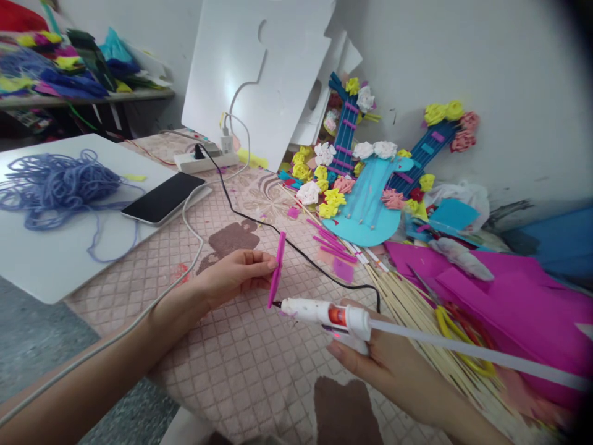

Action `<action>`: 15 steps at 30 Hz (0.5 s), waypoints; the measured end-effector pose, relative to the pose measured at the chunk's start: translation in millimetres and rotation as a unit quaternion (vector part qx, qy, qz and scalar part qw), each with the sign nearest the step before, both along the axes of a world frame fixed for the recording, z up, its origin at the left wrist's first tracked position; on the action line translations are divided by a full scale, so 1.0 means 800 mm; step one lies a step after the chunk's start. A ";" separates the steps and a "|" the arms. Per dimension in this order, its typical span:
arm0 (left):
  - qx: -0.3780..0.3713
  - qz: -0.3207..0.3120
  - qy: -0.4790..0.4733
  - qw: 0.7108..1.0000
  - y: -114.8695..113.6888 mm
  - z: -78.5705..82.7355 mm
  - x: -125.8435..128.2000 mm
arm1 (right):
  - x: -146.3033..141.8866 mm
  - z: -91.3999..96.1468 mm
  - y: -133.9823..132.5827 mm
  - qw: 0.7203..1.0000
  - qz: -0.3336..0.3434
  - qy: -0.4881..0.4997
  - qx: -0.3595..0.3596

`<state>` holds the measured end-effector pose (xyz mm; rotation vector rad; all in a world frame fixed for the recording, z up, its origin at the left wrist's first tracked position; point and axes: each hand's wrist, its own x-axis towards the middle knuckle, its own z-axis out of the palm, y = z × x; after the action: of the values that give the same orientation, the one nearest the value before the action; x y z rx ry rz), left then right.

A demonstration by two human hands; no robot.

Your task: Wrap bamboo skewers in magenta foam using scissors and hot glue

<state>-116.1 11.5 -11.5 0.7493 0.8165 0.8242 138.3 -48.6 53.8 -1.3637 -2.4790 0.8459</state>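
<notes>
My left hand (234,275) pinches a narrow pink foam strip (277,269) and holds it upright above the patterned pink cloth (241,364). My right hand (384,364) grips a white hot glue gun (324,313) with a long glue stick (477,353) trailing out of its back. The gun's nozzle touches the lower end of the strip. A black cord (259,225) runs from the gun to a white power strip (204,161).
Blue foam guitars (370,204) with paper flowers lean against the wall. More pink strips (331,244), bamboo sticks (407,306), yellow-handled scissors (451,321) and magenta foam sheets (519,303) lie at right. A phone (162,196) and purple yarn (55,185) rest on a white board (55,259) at left.
</notes>
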 end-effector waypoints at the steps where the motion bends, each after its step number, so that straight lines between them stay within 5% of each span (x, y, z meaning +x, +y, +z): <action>1: 0.001 0.002 0.002 1.000 0.000 0.000 0.000 | 0.000 0.000 -0.001 1.000 -0.001 0.000 -0.001; 15: -0.008 -0.007 -0.007 1.000 -0.001 0.001 -0.001 | 0.004 -0.004 0.003 1.000 -0.010 0.007 0.020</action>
<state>-116.6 10.9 -10.6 0.7331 0.8033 0.8088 141.8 -46.6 50.4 -1.3608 -2.4541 0.7960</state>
